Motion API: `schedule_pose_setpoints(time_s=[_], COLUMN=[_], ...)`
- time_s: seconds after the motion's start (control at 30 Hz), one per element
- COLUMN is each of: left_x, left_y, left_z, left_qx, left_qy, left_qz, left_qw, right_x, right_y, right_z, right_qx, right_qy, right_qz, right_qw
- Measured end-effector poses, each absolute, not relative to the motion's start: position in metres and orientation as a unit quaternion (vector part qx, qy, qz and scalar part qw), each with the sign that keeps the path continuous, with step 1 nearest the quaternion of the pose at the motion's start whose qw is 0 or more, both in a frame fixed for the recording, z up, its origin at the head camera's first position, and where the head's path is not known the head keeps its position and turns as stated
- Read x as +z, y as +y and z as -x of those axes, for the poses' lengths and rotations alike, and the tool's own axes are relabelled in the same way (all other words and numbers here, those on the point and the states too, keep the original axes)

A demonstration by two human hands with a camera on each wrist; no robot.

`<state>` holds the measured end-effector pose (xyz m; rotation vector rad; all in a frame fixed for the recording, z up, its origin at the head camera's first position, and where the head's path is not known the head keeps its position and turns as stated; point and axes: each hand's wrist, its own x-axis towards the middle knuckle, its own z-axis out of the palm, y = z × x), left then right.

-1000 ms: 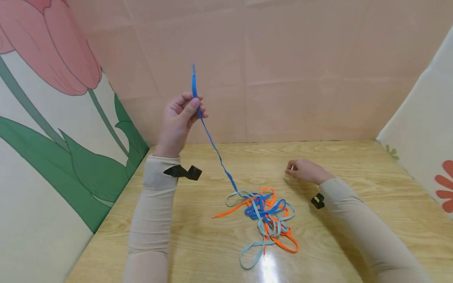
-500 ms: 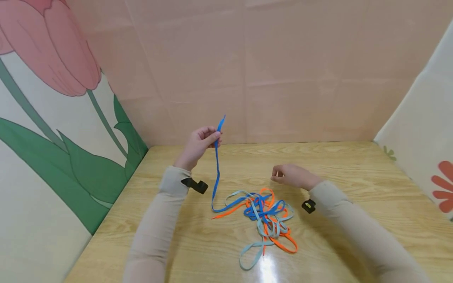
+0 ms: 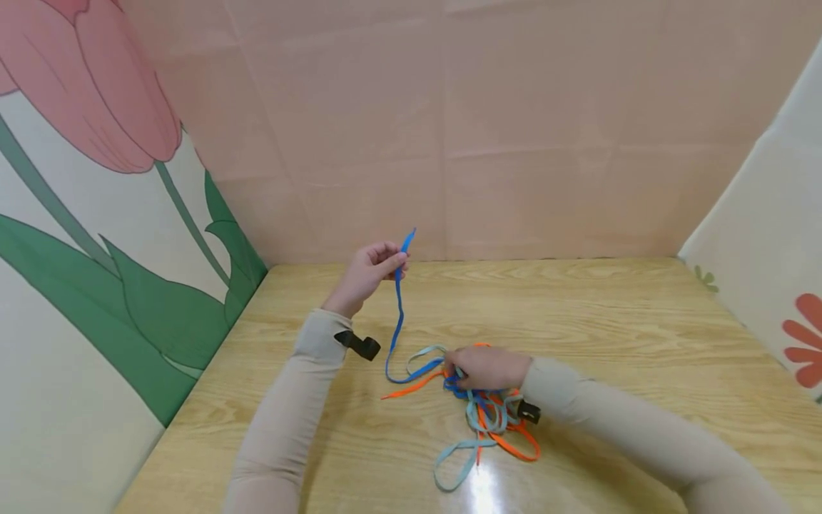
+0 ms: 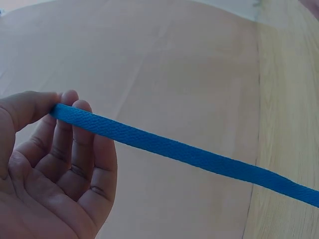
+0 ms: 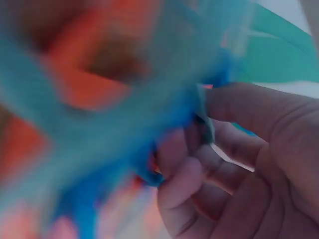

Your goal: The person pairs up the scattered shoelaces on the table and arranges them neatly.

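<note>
My left hand (image 3: 372,275) pinches a flat blue shoelace (image 3: 401,307) near one end, its tip pointing up past the fingers. From there the lace drops to the table and curves right into a tangle. In the left wrist view the blue strap runs from thumb and fingertips across the picture. Fingers bent, my right hand (image 3: 491,368) is in the tangle, covering its upper part. Blue, orange (image 3: 414,387) and pale green (image 3: 472,443) shoelaces are mixed there. The right wrist view, partly blurred, has a pale green strand (image 5: 206,119) between that hand's thumb and fingers.
A wood-grain table (image 3: 610,307) lies under everything. Behind it hangs a pink backdrop (image 3: 526,143); a tulip-printed sheet (image 3: 38,343) stands on the left, a flower-printed one (image 3: 758,235) on the right. Dark wrist mounts (image 3: 366,348) sit on both sleeves.
My left hand has come down and right with the blue lace, which went from taut to slack. My right hand has moved left and toward me from beside the tangle into it.
</note>
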<state>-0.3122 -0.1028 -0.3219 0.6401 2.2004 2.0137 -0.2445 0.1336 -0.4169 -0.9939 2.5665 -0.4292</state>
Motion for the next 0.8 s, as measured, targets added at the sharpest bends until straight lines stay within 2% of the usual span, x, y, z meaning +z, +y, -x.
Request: schedule_pose_setpoints(time_s=[0.1,0.33,0.47,0.53,0.73,0.8], left_x=[-0.322,-0.318,-0.317,-0.317,-0.319,-0.319], left_y=[-0.104,-0.109,-0.112,-0.113,-0.114,-0.115], left_z=[0.312,0.312,0.312,0.311,0.312,0.311], left_qx=[0.655,0.663,0.664,0.666,0.67,0.666], left_qy=[0.725,0.719,0.719,0.718,0.716,0.72], left_qz=[-0.21,-0.208,-0.204,-0.201,-0.192,-0.191], left_qw=[0.04,0.024,0.029,0.032,0.036,0.037], right_x=[-0.395,-0.309,-0.29,-0.291,-0.314,-0.326], right_y=[0.142,0.183,0.214,0.23,0.263,0.264], right_z=[0.245,0.233,0.223,0.222,0.234,0.239], right_qx=[-0.196,-0.353,-0.368,-0.345,-0.221,-0.204], right_qy=[0.893,0.858,0.866,0.881,0.925,0.927], right_qz=[0.375,0.368,0.337,0.32,0.253,0.243], right_qw=[0.154,0.063,0.034,0.047,0.176,0.199])
